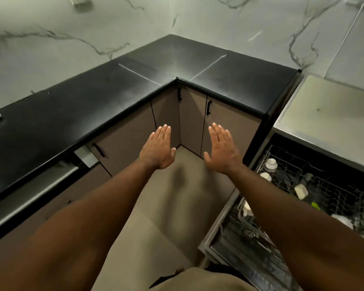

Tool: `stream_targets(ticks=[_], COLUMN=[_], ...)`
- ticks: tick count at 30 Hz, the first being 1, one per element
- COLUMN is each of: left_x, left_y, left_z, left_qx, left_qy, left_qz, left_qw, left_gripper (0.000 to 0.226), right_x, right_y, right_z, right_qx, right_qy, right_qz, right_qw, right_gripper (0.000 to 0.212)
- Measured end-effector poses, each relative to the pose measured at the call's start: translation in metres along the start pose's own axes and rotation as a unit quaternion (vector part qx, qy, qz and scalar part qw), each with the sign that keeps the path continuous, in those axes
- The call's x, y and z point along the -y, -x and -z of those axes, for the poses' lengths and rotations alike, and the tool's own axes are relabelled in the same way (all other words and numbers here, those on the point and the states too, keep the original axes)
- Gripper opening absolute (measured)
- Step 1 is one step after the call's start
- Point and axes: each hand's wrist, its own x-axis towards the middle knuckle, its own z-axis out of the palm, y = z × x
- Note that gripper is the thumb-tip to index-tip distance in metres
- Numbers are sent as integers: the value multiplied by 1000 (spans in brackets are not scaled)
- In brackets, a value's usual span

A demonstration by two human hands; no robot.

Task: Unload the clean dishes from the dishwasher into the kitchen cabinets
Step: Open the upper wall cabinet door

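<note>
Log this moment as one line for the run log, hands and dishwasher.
left hand: open, empty | right hand: open, empty | dishwasher: door open | dishes: in racks | cabinet doors: closed

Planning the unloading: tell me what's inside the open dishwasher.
Wire racks hold white cups, a cream dish and something green. The right arm covers part of them.

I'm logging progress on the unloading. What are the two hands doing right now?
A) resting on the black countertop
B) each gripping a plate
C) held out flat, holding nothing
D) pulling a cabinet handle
C: the left hand and right hand are stretched out above the floor with straight fingers and nothing in them.
</note>
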Motion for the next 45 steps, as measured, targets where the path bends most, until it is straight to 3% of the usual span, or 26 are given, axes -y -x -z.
stream_targets(ticks=[14,31,45], left_x=[58,29,-12], left_y=[-128,-339,-511], left_z=[87,144,202], left_qx=[-76,-106,-181], left_qy=[-24,-23,1], left_qz=[18,-30,-122], left_qw=[997,994,976], left_gripper=[83,87,89], right_x=[10,-99,-190], right_y=[-158,-342,-454], right_z=[1,56,124], right_qx=[-67,-157,-236], right_qy=[-20,-10,85], right_qz=[56,9,-44], right_qw=[996,987,967], right_gripper=[92,82,77])
